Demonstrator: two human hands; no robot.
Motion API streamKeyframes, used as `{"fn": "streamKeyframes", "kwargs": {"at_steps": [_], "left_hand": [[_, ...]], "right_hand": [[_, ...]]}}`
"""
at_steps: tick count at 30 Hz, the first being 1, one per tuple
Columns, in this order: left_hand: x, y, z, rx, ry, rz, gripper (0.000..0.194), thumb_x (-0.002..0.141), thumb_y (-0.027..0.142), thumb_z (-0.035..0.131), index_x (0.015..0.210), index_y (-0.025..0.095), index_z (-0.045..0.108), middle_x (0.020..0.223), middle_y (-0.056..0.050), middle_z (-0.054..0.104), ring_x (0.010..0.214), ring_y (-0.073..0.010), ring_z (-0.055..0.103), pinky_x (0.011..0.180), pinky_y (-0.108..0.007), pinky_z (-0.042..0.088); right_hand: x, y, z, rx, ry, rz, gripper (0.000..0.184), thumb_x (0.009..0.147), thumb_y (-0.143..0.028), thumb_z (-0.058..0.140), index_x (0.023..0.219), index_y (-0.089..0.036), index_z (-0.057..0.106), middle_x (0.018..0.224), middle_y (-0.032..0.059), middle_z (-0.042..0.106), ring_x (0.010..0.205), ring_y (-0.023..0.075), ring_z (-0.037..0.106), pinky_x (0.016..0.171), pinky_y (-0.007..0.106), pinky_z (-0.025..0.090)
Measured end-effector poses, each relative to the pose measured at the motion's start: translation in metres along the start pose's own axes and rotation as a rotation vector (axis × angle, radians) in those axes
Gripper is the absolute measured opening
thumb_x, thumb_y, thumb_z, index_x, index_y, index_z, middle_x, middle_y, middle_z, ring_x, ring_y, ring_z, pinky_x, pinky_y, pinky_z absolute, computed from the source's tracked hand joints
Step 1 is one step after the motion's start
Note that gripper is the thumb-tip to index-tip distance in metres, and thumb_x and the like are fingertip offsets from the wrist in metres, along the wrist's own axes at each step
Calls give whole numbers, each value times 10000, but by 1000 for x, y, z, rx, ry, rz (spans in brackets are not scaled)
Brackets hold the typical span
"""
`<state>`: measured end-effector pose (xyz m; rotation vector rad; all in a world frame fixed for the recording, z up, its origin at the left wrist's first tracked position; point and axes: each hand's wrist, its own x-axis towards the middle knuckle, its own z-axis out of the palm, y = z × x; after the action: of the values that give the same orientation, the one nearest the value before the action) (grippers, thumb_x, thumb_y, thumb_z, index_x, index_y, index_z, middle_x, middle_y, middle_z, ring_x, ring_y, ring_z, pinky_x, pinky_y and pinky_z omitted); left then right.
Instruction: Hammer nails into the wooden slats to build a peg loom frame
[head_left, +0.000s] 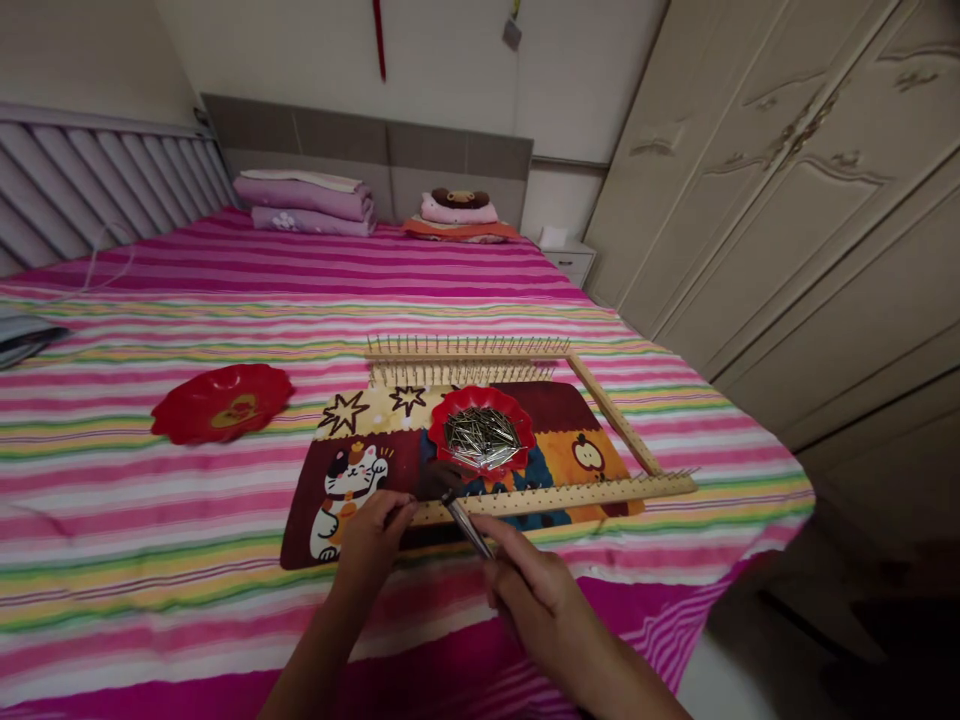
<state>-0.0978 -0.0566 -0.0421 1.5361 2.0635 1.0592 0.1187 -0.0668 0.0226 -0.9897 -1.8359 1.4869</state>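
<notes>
One bed [187, 530] carries all items. A patterned mat [551, 410] lies close to the bed's near edge. A nail-studded wooden strip [570, 496] crosses the mat's near part, its right end toward the bed's right edge. A red dish [191, 405] lies left of the mat. The right hand [544, 600] grips a hammer-like tool [472, 528]. The left hand [375, 530] is pinched closed at the strip's left end; contents cannot be determined. Loose nails [480, 435] fill a smaller-looking scalloped bowl [441, 410] on the mat.
</notes>
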Motion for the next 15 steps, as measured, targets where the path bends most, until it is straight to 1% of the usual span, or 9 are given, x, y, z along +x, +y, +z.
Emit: {"fn": "streamKeyframes", "kwargs": {"at_steps": [2,3,4,6,7,8,12,13,15], "left_hand": [[0,-1,1,3,2,8,184,734,371,503,662,233,601,699,3,636,654,-144,568,634,-252,427],[0,-2,1,7,1,8,189,736,369,499,648,230,591,678,4,622,640,-142,560,625,-251,422],[-1,-3,2,15,2,7,194,735,366,496,627,227,577,658,5,607,630,-141,553,616,-251,417],[-1,-5,2,27,4,8,203,732,359,490,596,221,548,636,5,583,626,-140,547,608,-251,410],[-1,-6,3,26,4,10,203,732,356,487,592,219,542,640,5,581,633,-140,548,610,-250,409],[-1,-6,3,21,1,9,202,733,355,485,596,218,542,652,5,585,645,-140,552,617,-249,411],[-1,-6,4,-22,-20,-3,191,736,353,479,656,220,590,739,-5,631,722,-149,579,678,-258,434],[-1,-6,4,-33,-23,-8,197,737,360,477,677,221,604,759,-9,639,737,-152,585,687,-262,439],[-1,-6,3,-49,-32,-23,223,730,391,488,761,222,630,783,-14,643,726,-155,588,669,-264,449]], "right_hand": [[11,-7,5,-78,-33,-36,407,912,-197,362,1307,-247,441,560,-80,388,458,85,345,445,188,312],[16,-10,6,-120,-45,-49,412,912,-185,357,1309,-258,440,568,-75,410,462,88,366,453,187,332],[20,-12,8,-162,-57,-60,417,908,-172,360,1305,-268,447,594,-62,462,482,92,412,477,189,364],[24,-16,9,-235,-70,-84,426,891,-148,383,1287,-278,474,703,-23,579,581,113,520,571,214,430],[25,-18,9,-253,-76,-87,431,884,-139,389,1282,-280,481,752,-10,612,627,123,550,607,225,445],[23,-20,9,-258,-80,-81,437,883,-137,386,1286,-281,476,767,-6,624,636,126,557,611,227,450],[1,-20,2,-198,-15,-23,415,905,-197,362,1304,-265,456,662,-35,566,509,104,464,512,206,420],[-7,-18,-1,-178,4,-7,402,911,-228,365,1299,-262,463,658,-33,562,507,106,460,513,209,424],[-26,-6,-9,-161,13,36,391,920,-299,372,1296,-269,473,686,-15,575,556,125,497,566,226,452]]}}
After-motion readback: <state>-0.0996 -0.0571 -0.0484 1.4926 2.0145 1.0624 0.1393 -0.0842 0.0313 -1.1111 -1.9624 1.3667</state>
